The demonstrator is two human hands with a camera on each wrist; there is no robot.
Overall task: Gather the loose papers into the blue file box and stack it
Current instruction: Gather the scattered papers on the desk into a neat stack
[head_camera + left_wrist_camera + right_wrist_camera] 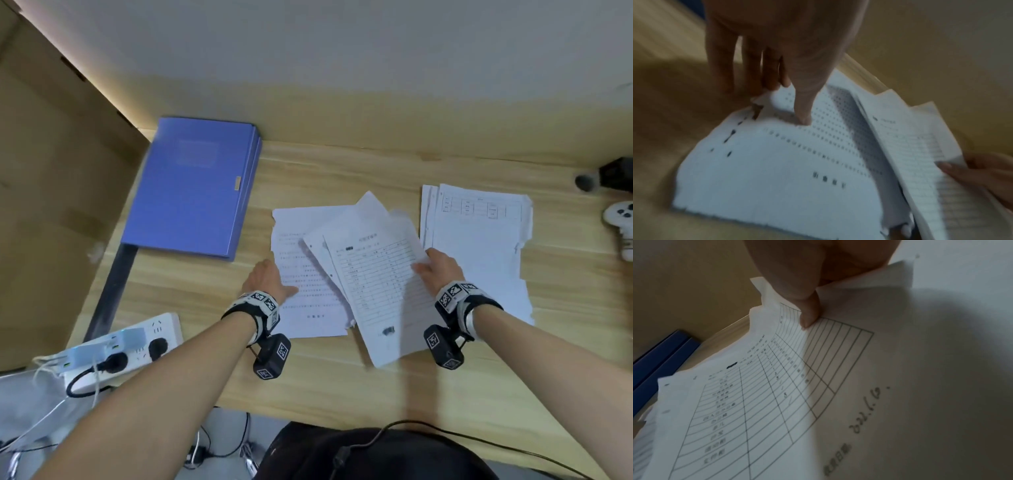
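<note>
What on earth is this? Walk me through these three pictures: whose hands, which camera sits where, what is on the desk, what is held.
No machine here: a person works with bare hands, wearing one camera on the head and one strapped to each wrist.

The head view looks down at a wooden desk. The other two look along each hand at its fingers.

On the desk: a closed blue file box at the far left, a power strip at the near left, and a paper stack at the right. A white controller lies at the right edge.

The left hand pinches the edge of a text sheet lying flat. The right hand pinches a table sheet, with more pages under it, overlapping the text sheet.
</note>
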